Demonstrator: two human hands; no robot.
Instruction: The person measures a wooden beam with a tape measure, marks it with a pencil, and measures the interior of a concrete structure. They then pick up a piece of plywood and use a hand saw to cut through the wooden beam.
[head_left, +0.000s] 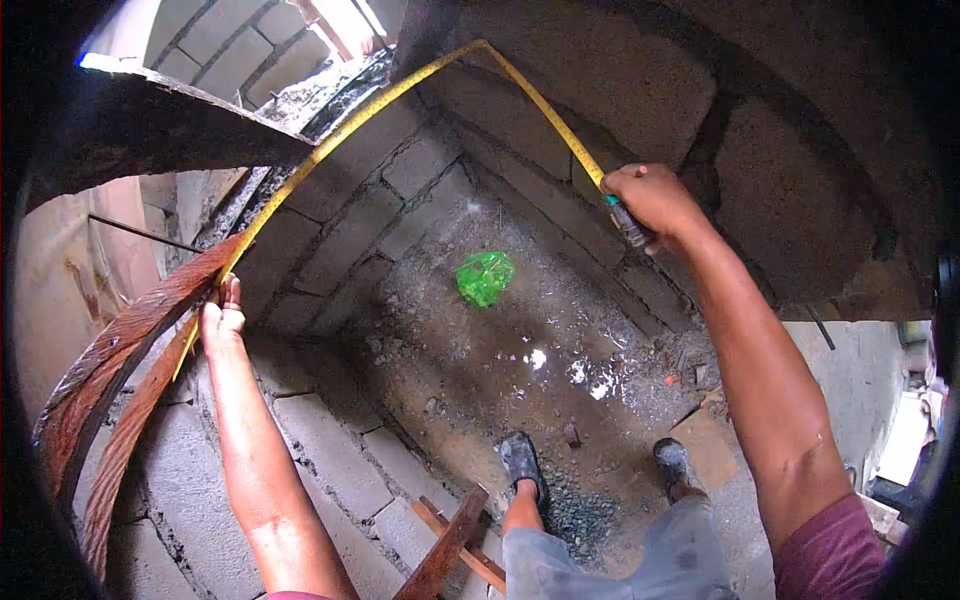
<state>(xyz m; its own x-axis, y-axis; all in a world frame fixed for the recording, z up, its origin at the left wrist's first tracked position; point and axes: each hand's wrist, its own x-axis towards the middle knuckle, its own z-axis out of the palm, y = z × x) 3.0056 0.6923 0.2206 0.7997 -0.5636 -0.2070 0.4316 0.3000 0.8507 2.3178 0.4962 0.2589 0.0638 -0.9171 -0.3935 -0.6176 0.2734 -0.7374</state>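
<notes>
A yellow tape measure blade (370, 108) runs out in a long line, bent sharply near the top of the view. My right hand (655, 207) is wrapped round the tape measure case (628, 224), at the blade's right end. On the left, my left hand (224, 316) pinches the blade close to its lower end, beside a reddish-brown wooden frame (125, 325). The blade's tip hangs down past my fingers. Between the hands, the blade passes along the top of a grey block wall (345, 235).
Green crumpled plastic (485, 278) lies on the wet, gravelly floor (450, 350). Block walls enclose the space. Wooden pieces (450, 545) stick up at the bottom, left of my feet. A dark slanted board (170, 130) juts in at upper left. A thin rod (145, 232) crosses at left.
</notes>
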